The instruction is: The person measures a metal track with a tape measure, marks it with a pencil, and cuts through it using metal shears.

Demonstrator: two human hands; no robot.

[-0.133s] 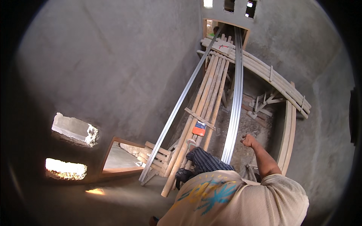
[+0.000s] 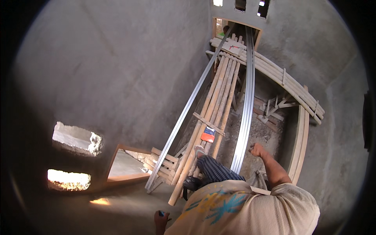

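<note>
Gripping long grey metal channels [image 2: 246,113], right hand [image 2: 256,150]

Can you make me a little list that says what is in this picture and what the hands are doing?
place: bare grey concrete room, seen from high up
right hand: closed in a fist, beside the long metal rails
left hand: low down, holding a small dark thing, too small to tell
poles: bamboo platform under one foot
other rail: single metal rail slanting on the left
openings: bright holes in the wall
</note>
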